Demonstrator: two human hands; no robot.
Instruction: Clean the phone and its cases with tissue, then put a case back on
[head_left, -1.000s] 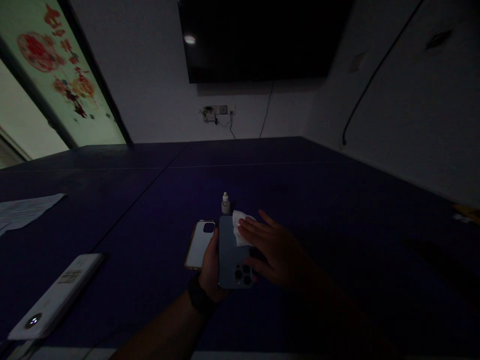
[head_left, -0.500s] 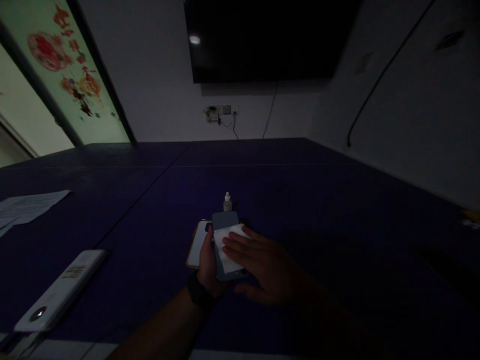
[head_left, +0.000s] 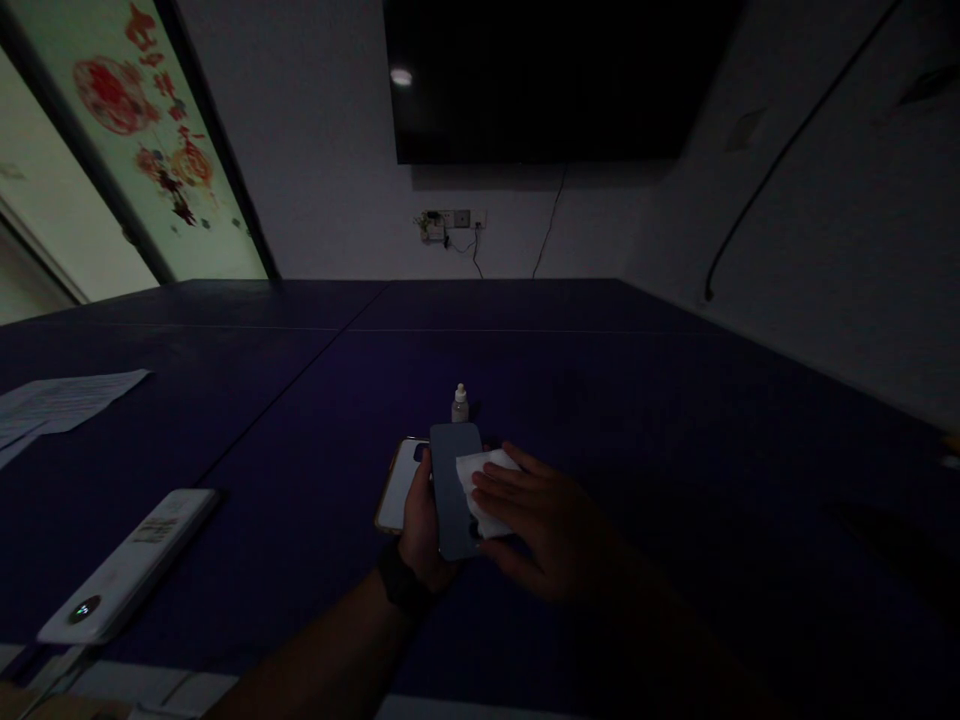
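Observation:
My left hand (head_left: pixel 423 530), with a dark watch on its wrist, grips a grey-blue smartphone (head_left: pixel 448 490) from beneath, thumb along its left edge. The phone's back faces up, its camera end toward me. My right hand (head_left: pixel 536 520) presses a folded white tissue (head_left: pixel 474 468) against the phone's right side, fingers laid over the tissue and thumb below. A phone case (head_left: pixel 395 495) with a pale inside lies on the table just left of the phone, partly hidden by my left hand. Behind the phone's far end stands a small dropper bottle (head_left: pixel 460 405) with a white cap.
The dark blue table (head_left: pixel 300 430) stretches to the far wall. At its near left lies a white power bank (head_left: pixel 131 565) with a lit display and a cable. Printed papers (head_left: pixel 67 405) rest at the left. A television (head_left: pixel 555 80) hangs on the wall.
My right hand has slid the tissue to the right across the phone, uncovering more of its left side. The left hand keeps its hold on the phone. The view has shifted slightly.

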